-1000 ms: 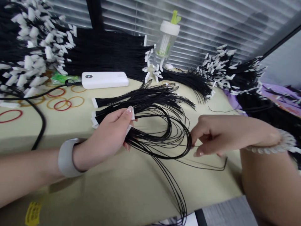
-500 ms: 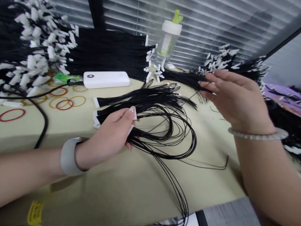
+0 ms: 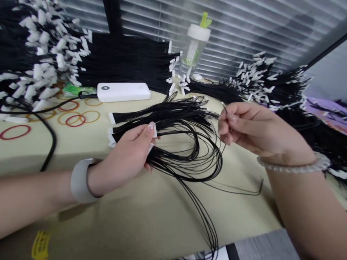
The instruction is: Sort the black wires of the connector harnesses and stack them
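"What's nearest?"

"On the cream surface (image 3: 114, 224), a yellow label (image 3: 40, 245) by the near edge, left; its print is too blurred to read."

"The wires?"

"Mid-surface, the left hand (image 3: 127, 148) grips a black wire bundle (image 3: 162, 159) by its white connectors. It runs left to right, looping at the right. The right hand (image 3: 252, 126) pinches one strand, shiny tip toward the far edge."

"Beyond?"

"A bottle (image 3: 192, 52) near the far edge, "ELLO" legible, before window blinds (image 3: 143, 18)."
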Action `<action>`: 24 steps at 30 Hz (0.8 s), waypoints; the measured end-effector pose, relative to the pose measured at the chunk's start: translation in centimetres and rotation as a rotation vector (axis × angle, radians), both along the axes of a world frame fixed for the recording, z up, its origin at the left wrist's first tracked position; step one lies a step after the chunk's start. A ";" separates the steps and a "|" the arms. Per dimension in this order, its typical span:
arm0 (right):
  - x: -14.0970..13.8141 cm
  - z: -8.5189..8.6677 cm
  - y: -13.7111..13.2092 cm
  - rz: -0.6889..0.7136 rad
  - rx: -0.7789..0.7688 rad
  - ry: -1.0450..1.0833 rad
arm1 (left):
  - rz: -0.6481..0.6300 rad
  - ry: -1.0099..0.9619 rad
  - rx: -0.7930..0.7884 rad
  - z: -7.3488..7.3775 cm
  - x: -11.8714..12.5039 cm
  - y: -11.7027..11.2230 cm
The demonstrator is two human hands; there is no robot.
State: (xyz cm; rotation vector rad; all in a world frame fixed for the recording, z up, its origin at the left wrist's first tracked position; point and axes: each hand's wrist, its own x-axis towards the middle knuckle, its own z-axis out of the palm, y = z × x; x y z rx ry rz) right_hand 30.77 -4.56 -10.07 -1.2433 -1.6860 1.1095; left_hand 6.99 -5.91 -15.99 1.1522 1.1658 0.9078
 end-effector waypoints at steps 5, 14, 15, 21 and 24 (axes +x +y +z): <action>-1.1 -0.4 -0.6 0.010 -0.039 -0.019 | -0.095 0.082 0.047 0.1 0.0 -0.3; -3.8 -1.1 -2.3 0.106 0.136 -0.355 | -0.193 0.196 0.108 0.9 0.0 -0.6; -4.0 -1.3 -2.4 0.100 0.189 -0.388 | -0.208 0.194 0.109 0.9 0.0 -0.6; -4.4 -1.9 -2.3 0.181 0.329 -0.469 | -0.224 0.260 0.136 0.6 -0.1 -0.5; -4.5 -2.2 -2.4 0.168 0.361 -0.500 | -0.254 0.251 0.127 0.7 -0.2 -0.5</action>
